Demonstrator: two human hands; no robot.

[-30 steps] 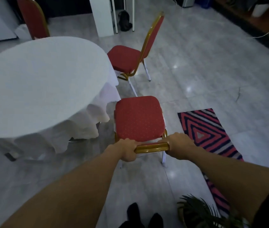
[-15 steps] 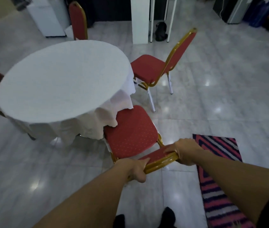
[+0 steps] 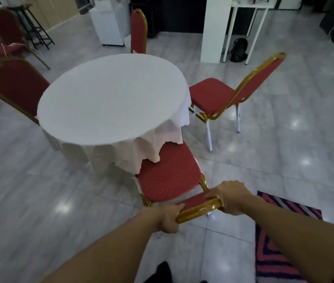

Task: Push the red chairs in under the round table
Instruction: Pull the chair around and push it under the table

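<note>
While I look down over both forearms, the far left shows a red padded chair with a gold metal frame (image 3: 17,86), its backrest toward me and its seat hidden past the rim of the round tabletop draped in a white cloth (image 3: 109,99). Behind the tabletop stands another red chair with a gold arched back (image 3: 138,31), upright, its seat out of sight. My left hand (image 3: 167,218) is closed around the gold top rail of the nearest red dotted chair (image 3: 168,174), fingers curled over the front of the rail and thumb below. This chair sits at the near right edge of the tabletop; the front of its seat lies under the hanging white cloth, while most of the cushion shows outside it. My right hand (image 3: 230,196) is wrapped over the other end of the same rail, knuckles up. Further right, a fourth red chair with gold frame and white legs (image 3: 215,94) stands side-on just beside the tabletop, its seat fully clear of the cloth. A striped red, black and white rug (image 3: 274,252) lies on the grey tiled floor (image 3: 294,150) at lower right.
</note>
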